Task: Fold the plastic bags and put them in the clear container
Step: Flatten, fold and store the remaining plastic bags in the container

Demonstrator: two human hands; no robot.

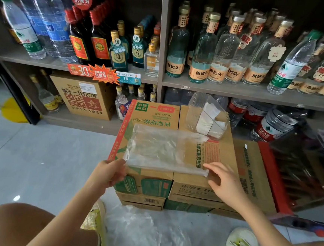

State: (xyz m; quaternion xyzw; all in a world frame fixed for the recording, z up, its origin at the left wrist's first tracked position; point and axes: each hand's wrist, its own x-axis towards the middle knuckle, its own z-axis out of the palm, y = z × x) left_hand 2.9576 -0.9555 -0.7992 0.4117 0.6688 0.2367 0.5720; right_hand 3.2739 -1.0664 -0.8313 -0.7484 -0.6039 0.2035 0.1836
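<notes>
The person wears soft sneakers — the left shoe (94, 221) and the right shoe (241, 245) are whitish with a yellow-green tint and have light laces on top. The legs are bare at the knees (11, 225). Both arms are bare — right down to the left hand (111, 172) and the right hand (222, 182).

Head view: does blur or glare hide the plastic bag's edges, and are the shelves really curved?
Head view: the plastic bag reads clearly along its near edge, faint at the far one; the left hand and right hand are motion-blurred, so the right's grip is unclear; the shelf bows from wide-angle distortion; one glare spot on the floor.
</notes>
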